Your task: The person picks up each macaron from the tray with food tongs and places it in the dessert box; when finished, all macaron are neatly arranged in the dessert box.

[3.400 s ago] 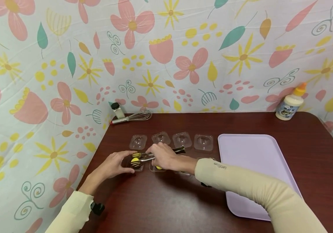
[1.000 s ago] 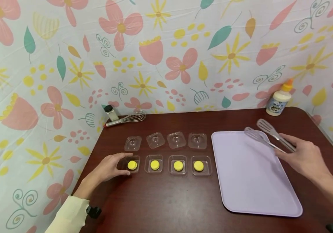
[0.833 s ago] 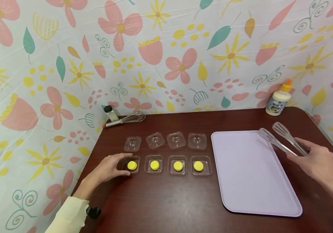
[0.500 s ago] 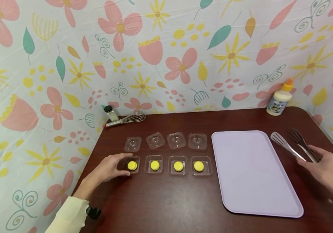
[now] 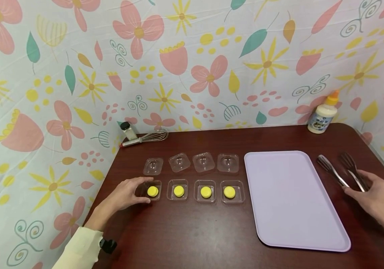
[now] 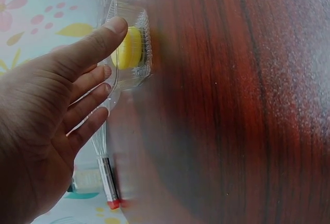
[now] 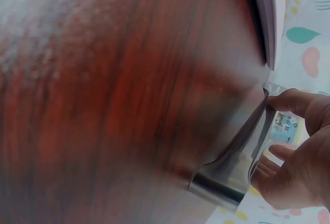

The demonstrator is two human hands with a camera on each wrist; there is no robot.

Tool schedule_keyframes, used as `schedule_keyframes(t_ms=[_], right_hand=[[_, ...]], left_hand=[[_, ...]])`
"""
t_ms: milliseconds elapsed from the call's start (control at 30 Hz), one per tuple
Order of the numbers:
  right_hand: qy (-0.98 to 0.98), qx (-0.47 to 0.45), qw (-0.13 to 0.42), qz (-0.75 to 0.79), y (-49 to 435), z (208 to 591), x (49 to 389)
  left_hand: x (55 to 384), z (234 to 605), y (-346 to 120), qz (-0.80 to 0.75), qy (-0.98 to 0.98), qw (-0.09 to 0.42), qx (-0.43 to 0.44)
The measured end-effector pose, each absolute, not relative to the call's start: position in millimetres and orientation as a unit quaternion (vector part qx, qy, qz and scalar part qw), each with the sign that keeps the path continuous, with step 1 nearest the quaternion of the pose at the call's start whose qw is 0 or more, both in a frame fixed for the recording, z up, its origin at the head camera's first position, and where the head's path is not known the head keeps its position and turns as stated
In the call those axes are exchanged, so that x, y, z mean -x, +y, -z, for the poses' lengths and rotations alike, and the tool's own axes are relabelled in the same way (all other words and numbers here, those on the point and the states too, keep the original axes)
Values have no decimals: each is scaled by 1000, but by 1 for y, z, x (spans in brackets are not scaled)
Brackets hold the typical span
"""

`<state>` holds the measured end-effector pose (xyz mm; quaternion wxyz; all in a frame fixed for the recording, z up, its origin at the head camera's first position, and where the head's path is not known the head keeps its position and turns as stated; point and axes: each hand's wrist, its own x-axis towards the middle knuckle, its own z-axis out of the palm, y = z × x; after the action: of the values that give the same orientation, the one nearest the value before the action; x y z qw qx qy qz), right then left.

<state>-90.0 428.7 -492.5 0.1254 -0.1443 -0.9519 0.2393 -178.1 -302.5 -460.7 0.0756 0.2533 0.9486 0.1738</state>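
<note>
Behind tongs (image 5: pixel 334 173) and brown table (image 5: pixel 192 231), floral sheeting (image 5: pixel 192 71).

With 12 o'clock at its far edge, the table (image 5: pixel 185 239) shows reddish-brown wood with dark grain and a rounded corner at 2 o'clock. A small jar (image 5: pixel 130 132) with a black lid stands at 10 o'clock. Just in front of it lies a metal whisk (image 5: pixel 142 139), wires toward 3 o'clock, its handle tipped red. Just inside the corner stands a blue-labelled bottle (image 5: pixel 321 117) with a yellow cap and orange tip. Behind hangs a flower-printed white cloth (image 5: pixel 192 87).
</note>
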Motion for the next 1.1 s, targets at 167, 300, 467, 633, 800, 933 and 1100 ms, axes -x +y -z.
schedule_keyframes(t_ms=[167,300,467,633,800,933,1100], right_hand=[[-951,154,125,-237,429,495,90],[-951,164,120,-233,429,495,90],[-952,163,107,-235,430,495,90],[-950,158,97,-252,426,489,92],[-945,136,132,-267,416,477,103],[-939,77,167,-290,402,470,118],[-926,-27,168,-339,372,467,135]], left_hand=[[178,460,-302,-159,951,73,-255],[178,458,-301,-150,952,71,-255],[180,452,-301,-153,950,61,-264],[185,440,-297,-170,943,44,-283],[196,427,-283,-197,930,21,-310],[210,420,-261,-209,920,8,-332],[228,419,-222,-188,911,-9,-366]])
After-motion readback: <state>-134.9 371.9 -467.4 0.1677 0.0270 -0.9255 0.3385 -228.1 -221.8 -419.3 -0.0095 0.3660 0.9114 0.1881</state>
